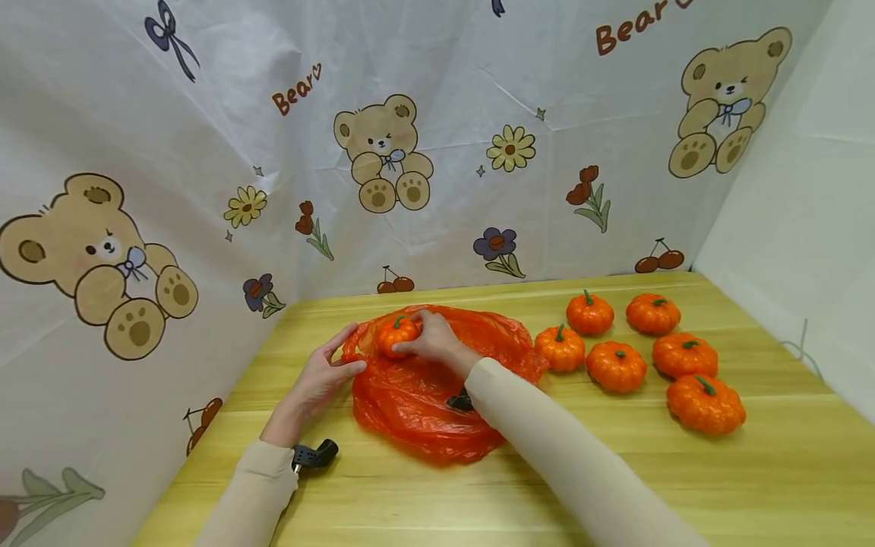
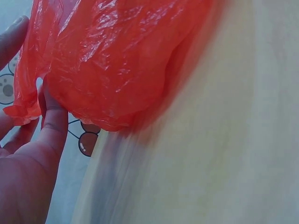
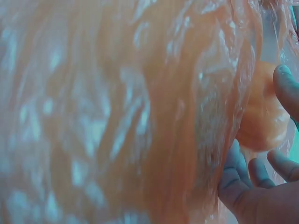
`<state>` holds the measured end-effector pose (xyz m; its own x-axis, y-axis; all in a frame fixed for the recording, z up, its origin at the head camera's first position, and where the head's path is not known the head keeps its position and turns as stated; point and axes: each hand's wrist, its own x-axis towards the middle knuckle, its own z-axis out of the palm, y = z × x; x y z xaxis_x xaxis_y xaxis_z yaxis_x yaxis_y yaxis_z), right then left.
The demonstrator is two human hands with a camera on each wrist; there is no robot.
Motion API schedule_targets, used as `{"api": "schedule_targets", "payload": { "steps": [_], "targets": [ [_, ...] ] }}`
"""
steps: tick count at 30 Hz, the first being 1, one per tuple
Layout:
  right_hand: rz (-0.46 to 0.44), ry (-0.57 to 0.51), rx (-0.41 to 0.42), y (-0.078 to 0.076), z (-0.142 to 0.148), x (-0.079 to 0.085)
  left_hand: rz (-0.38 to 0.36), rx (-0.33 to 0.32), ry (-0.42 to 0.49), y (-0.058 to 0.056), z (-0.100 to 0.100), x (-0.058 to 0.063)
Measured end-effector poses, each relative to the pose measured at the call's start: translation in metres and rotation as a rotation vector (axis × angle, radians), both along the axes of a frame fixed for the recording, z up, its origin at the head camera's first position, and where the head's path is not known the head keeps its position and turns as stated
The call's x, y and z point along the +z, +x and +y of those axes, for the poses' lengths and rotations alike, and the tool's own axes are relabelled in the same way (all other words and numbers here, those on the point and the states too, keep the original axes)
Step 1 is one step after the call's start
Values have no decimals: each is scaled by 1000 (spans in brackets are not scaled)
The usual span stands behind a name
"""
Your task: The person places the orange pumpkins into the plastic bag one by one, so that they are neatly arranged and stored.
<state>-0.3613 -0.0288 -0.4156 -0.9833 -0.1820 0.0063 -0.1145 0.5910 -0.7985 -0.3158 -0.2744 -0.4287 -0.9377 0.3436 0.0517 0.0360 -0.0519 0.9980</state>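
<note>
Near the centre of the head view, the right hand (image 1: 437,339) is holding a small, round, ribbed orange pumpkin (image 1: 393,339) with a short green stem, thumb and fingers closing around its side. Its glossy skin is catching light, and its stem is pointing up and slightly right. The pumpkin is sitting within the mouth of a crinkled, translucent red-orange plastic bag (image 1: 431,403). Left of centre, the left hand (image 1: 321,376) is touching the bag's edge, thumb and fingers standing apart. Six similar orange pumpkins (image 1: 617,368) are resting at right.
</note>
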Motion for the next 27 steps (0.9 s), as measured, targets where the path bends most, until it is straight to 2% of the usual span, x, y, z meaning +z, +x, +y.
{"api": "schedule_targets", "payload": {
  "steps": [7,21,27],
  "targets": [
    [-3,36,40,-2,15,5,-6,-3,8,1,2,1],
    [-50,16,166,6,42,35,-13,-9,32,0,2,0],
    [-38,16,216,5,52,43,-25,-12,41,1,2,0]
  ]
}}
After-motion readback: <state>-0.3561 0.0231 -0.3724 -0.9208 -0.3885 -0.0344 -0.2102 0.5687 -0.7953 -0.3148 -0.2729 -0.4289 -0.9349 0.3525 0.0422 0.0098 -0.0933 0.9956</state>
